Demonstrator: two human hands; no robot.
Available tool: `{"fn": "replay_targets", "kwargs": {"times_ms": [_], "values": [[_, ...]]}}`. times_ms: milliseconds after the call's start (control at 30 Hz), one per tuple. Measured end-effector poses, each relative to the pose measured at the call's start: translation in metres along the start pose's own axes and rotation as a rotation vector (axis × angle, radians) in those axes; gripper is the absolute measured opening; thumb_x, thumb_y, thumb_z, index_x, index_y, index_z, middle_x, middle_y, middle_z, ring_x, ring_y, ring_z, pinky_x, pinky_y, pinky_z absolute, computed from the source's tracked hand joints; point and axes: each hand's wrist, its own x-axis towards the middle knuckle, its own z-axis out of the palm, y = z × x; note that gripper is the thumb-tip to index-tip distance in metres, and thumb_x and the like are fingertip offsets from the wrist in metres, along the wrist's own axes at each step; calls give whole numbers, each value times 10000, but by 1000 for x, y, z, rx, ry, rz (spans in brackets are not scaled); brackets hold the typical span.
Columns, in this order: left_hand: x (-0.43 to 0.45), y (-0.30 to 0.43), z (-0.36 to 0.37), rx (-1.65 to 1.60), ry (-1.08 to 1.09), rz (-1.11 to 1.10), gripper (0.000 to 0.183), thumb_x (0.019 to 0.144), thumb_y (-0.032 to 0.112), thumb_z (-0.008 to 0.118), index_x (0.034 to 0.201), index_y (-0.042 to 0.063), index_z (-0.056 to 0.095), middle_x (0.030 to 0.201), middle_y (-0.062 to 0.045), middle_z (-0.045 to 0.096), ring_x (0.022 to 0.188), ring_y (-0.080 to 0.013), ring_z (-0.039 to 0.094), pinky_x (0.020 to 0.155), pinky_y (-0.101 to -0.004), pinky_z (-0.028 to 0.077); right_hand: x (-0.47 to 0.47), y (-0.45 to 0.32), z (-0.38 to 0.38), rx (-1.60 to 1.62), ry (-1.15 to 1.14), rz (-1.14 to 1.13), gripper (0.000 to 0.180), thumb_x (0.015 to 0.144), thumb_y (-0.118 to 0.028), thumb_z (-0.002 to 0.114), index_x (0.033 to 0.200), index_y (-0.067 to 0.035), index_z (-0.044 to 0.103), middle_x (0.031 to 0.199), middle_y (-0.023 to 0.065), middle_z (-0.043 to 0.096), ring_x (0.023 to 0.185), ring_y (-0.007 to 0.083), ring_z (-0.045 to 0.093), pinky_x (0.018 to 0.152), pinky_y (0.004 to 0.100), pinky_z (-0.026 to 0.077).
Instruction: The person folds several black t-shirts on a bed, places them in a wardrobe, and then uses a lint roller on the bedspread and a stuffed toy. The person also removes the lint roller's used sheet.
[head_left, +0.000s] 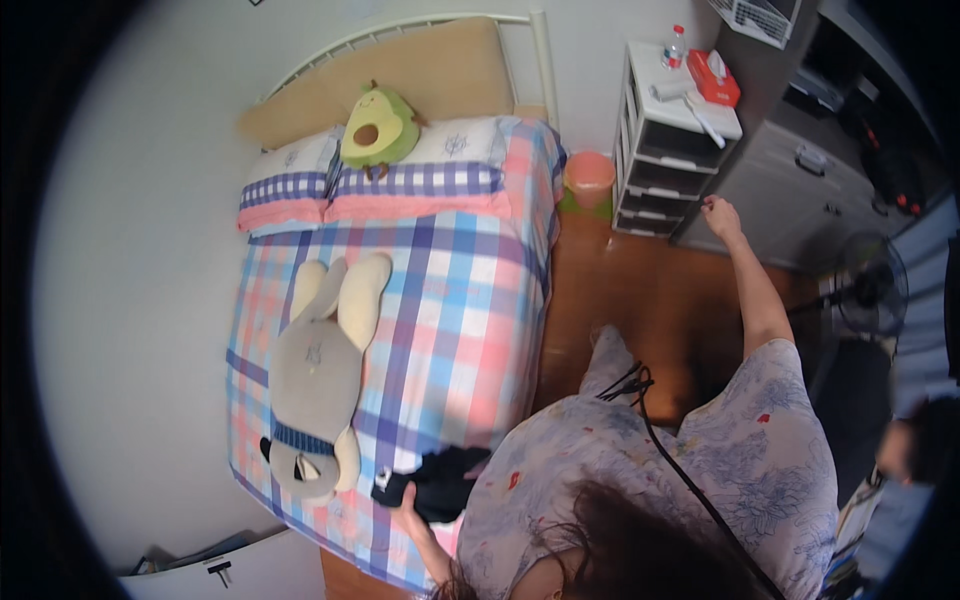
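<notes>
A bundle of black cloth (439, 487), apparently a garment, lies at the near edge of the bed. My left hand (406, 511) grips its left end, thumb on top, by a small white patch. Out to the right, my right hand (722, 217) hangs in the air with loosely bent fingers and nothing visible in it. It is nearest to the white drawer unit (645, 97) and the grey cabinet. On the plaid bedspread (457, 330), left of the cloth, a long grey plush dog (315, 375) lies stretched out.
An avocado plush (381, 127) leans on the pillows (457, 142). A lint roller (694, 109), bottle (673, 49) and red tissue box (712, 79) top the drawers. A pink bin (589, 178) stands beside them. At right are a fan (870, 285) and a grey cabinet (787, 187).
</notes>
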Motion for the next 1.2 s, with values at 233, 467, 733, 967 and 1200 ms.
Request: {"fn": "replay_targets", "kwargs": {"times_ms": [233, 467, 733, 967, 1200], "values": [[-84, -37, 104, -102, 286, -367, 425, 772, 146, 733, 1142, -7, 591, 1068, -86, 618, 954, -207, 592, 904, -330, 467, 248, 47, 19, -197, 164, 17, 460, 834, -179, 623, 1270, -70, 527, 1192, 209, 568, 1101, 394, 553, 934, 471, 473], [-143, -48, 126, -179, 450, -518, 394, 770, 139, 724, 1129, 33, 600, 1056, -54, 612, 960, -193, 583, 896, -327, 465, 325, 83, 49, -560, 94, -280, 266, 880, -161, 565, 1043, 50, 579, 1106, 246, 570, 1048, 407, 542, 941, 472, 438], [-195, -72, 115, -162, 724, -434, 402, 743, 118, 747, 1116, 62, 608, 1033, -28, 619, 941, -164, 586, 864, -300, 458, 304, -15, 23, -102, 279, -507, 355, 948, -98, 494, 1270, 44, 453, 1172, 253, 539, 1104, 417, 513, 950, 477, 406], [-269, -127, 44, -463, 969, -366, 371, 745, 91, 750, 1087, 37, 617, 1006, -47, 632, 918, -170, 601, 845, -298, 484, 33, -317, 87, 227, -367, -817, 412, 885, -198, 602, 1252, -16, 559, 1042, 257, 644, 981, 389, 626, 855, 439, 477], [-390, -185, -113, -584, 1266, -212, 447, 742, 105, 775, 1146, 12, 605, 1067, -64, 634, 962, -181, 604, 879, -298, 472, -427, -516, 106, 317, -1485, -935, 378, 840, -98, 549, 1206, -5, 574, 667, 27, 564, 425, 78, 457, 361, 253, 373]]}}
